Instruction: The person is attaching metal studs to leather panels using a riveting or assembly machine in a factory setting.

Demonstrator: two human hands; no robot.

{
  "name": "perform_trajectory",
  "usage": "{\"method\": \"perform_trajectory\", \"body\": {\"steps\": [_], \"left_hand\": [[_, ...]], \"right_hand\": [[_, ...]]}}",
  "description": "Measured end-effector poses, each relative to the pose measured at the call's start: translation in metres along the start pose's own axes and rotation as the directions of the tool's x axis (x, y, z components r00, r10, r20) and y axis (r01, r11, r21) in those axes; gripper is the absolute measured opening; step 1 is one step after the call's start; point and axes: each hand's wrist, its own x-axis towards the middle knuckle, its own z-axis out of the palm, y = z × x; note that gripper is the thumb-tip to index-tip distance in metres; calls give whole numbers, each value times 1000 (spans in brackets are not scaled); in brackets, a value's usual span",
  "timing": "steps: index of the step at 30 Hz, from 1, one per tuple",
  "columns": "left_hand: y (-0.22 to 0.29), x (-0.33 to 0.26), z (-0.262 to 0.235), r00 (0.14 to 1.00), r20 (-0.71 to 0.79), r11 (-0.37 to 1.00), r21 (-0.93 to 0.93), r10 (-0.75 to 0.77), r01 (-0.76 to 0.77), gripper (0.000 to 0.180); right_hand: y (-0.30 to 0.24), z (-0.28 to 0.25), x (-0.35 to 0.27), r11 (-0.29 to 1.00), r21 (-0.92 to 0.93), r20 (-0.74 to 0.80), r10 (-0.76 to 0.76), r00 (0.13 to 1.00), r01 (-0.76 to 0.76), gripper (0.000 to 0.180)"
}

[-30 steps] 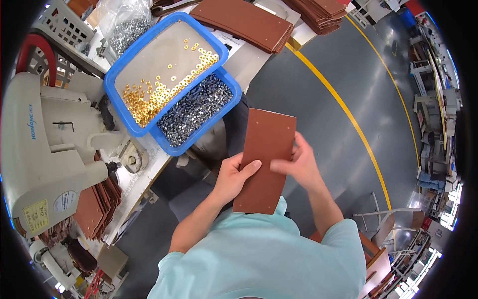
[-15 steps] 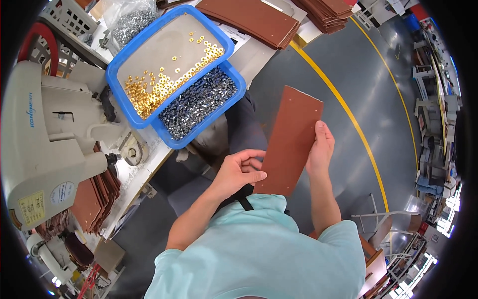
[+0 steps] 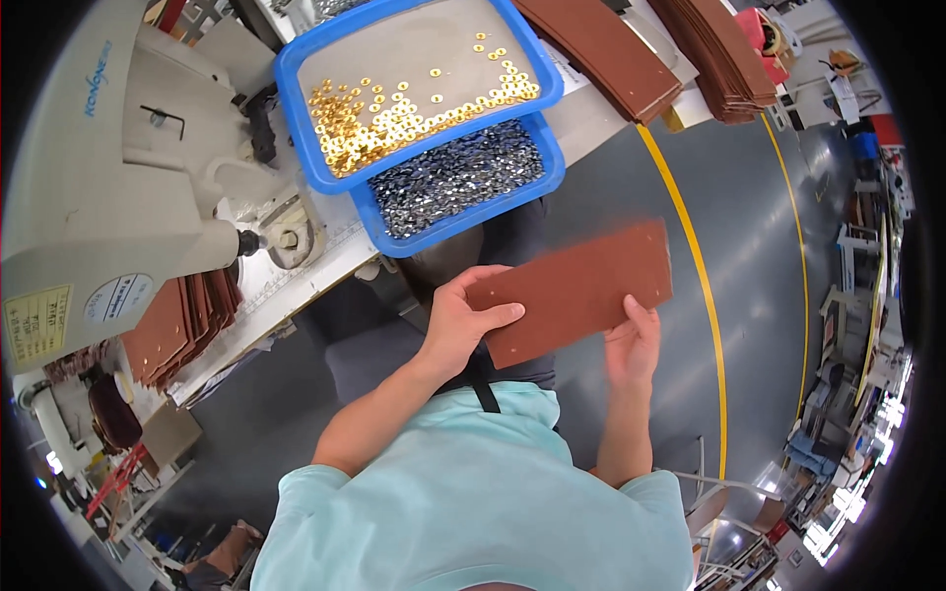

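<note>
In front of my body I hold a flat reddish-brown panel [image 3: 581,291], long and rectangular, with small holes near its ends. It lies across my view, its right end tilted up a little. My left hand [image 3: 458,320] pinches the left end, thumb on top and the other fingers partly hidden beneath. At the lower edge near the right end, my right hand [image 3: 634,345] has its thumb on the panel and its fingers partly behind. Beyond the panel sits a blue-rimmed tray [image 3: 296,108] of gold ring-shaped eyelets [image 3: 365,128], partly over another blue tray [image 3: 552,172] of small shiny dark metal pieces [image 3: 458,177].
At my left stands a cream-coloured bench machine [image 3: 89,207] on the white table [image 3: 340,256]. Below its head lies a stack of brown panels [image 3: 182,330]. More brown panels [image 3: 601,54] and a thick stack [image 3: 714,59] lie at the far right. Yellow lines [image 3: 695,246] cross the grey floor.
The panel has turned clockwise, from nearly upright to lying across my view. My left thumb now rests on its left end. My view has shifted, so the trays appear further right and higher.
</note>
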Motion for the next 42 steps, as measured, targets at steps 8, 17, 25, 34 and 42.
{"method": "perform_trajectory", "body": {"steps": [8,17,25,34,42], "left_hand": [[-1,1,-17,998,-13,997,-48,-64,63,34],[-5,5,-31,997,-31,996,51,-67,69,24],[-28,20,-35,686,-45,286,927,726,-243,23],[-89,2,38,509,824,58,512,248,-857,84],[-101,66,-94,959,16,131,990,283,-55,78]], "right_hand": [[-13,-11,1,989,40,-37,140,989,-139,42],[-48,-35,24,895,-435,206,209,956,-102,25],[-2,-43,55,708,-685,14,247,969,-171,33],[11,-33,40,893,-341,-22,306,952,-294,30],[23,-77,50,780,-587,-140,164,977,-215,27]]}}
